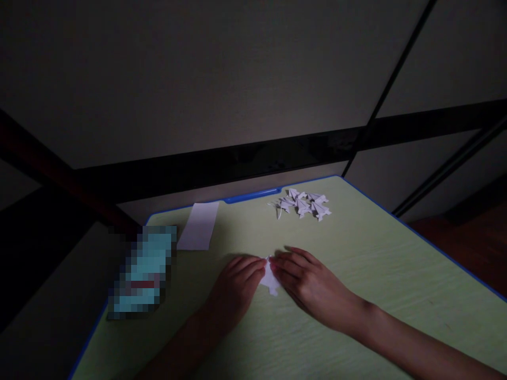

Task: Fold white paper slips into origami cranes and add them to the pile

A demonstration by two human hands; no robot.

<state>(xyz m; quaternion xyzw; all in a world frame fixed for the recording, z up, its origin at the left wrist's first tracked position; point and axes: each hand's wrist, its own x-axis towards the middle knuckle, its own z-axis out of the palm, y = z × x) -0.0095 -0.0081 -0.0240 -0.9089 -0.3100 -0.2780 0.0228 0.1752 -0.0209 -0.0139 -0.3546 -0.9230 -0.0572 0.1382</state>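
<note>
A small folded piece of white paper (270, 279) lies low over the green table, between my two hands. My left hand (242, 279) pinches its upper left side with thumb and fingers closed. From the other side my right hand (303, 277) grips the upper right part of the paper, fingers bent together. The fingertips of both hands almost meet at the paper's far tip and hide part of its folds. A narrow tab of the paper points toward me.
Several folded white paper figures (304, 203) sit in a cluster at the far side of the table (380, 274). White paper sheets (200, 227) lie at the far left, beside a pixelated rectangular object (144, 272). A blue handle strip (253, 196) edges the table before a cabinet front (222, 79).
</note>
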